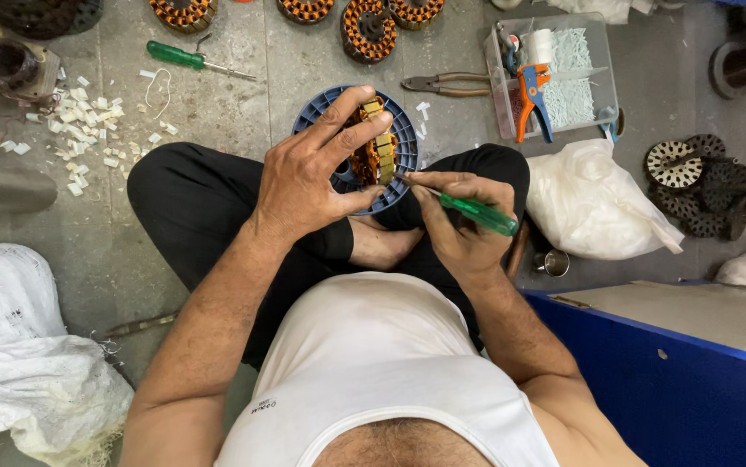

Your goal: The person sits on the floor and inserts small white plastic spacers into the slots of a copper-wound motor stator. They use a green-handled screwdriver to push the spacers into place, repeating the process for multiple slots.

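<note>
Centrally, over the crossed legs, the left hand (304, 177) grips a copper-wound stator (375, 151) seated in a blue round holder (403, 138) — fingers spread around its rim. The right hand (459, 225) pinches a green-handled screwdriver (477, 212), tip at the windings. Palm and fingers hide much of the coil. Pliers (442, 84) and a parts tray (598, 69) lie just beyond — floor space is tight.

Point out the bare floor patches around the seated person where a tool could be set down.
Bare concrete lies between the green screwdriver on the floor, the paper scraps and the blue ring that the left hand grips. Another patch lies between the left knee and the white sacks. It is crowded right of the right hand: clear tray, white bag, dark rotors.
</note>
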